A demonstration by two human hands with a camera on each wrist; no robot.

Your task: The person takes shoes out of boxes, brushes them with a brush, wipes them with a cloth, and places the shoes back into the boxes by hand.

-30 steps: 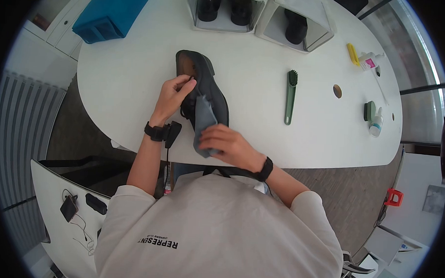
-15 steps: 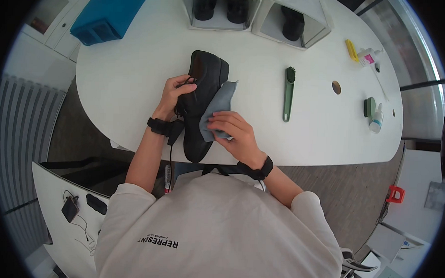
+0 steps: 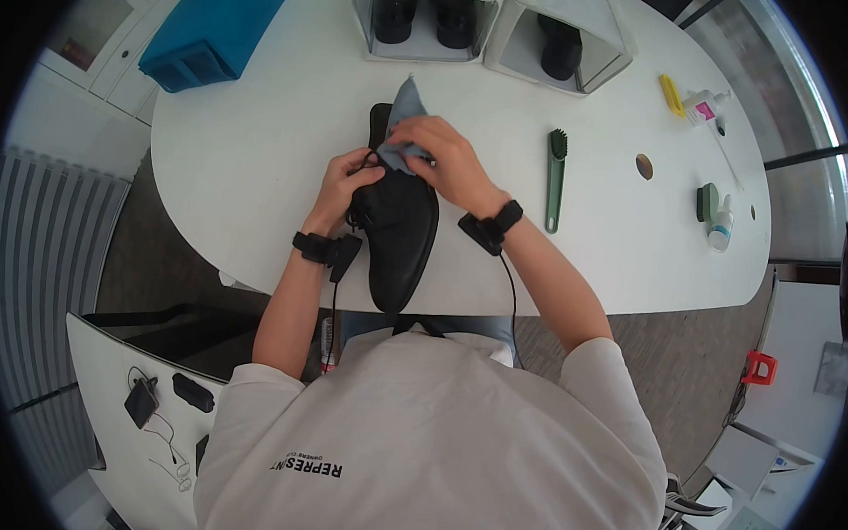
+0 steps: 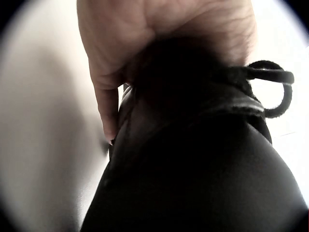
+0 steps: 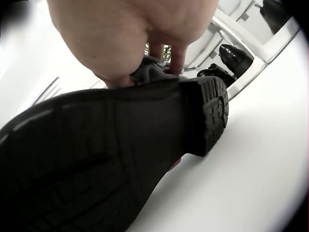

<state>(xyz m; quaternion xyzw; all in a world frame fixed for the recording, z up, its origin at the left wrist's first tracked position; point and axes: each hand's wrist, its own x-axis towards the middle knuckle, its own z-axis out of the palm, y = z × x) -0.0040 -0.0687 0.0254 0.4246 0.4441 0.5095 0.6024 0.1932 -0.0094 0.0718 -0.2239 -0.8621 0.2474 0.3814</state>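
A black lace-up shoe (image 3: pixel 402 236) is held over the table, toe pointing at the person. My left hand (image 3: pixel 338 189) grips its side by the opening and laces; in the left wrist view, the fingers of that hand (image 4: pixel 164 29) wrap the upper beside a lace loop (image 4: pixel 287 96). My right hand (image 3: pixel 455 168) pinches a grey-blue cloth (image 3: pixel 408 101) against the upper near the heel end, hiding part of the opening. In the right wrist view the dark sole (image 5: pixel 72 150) faces the camera, with the cloth (image 5: pixel 154 71) bunched under the fingers at the far edge.
A green-handled brush (image 3: pixel 556 181) lies right of the shoe. Two open white boxes (image 3: pixel 507 34) with dark shoes stand at the back. A blue folded bag (image 3: pixel 213 33) is back left. Bottles (image 3: pixel 720 227), a green brush (image 3: pixel 707 202) and a yellow item (image 3: pixel 671 96) sit far right.
The right hand has carried the cloth from the toe end, along the shoe's side, to the heel end. The shoe has turned and shifted slightly right in the left hand.
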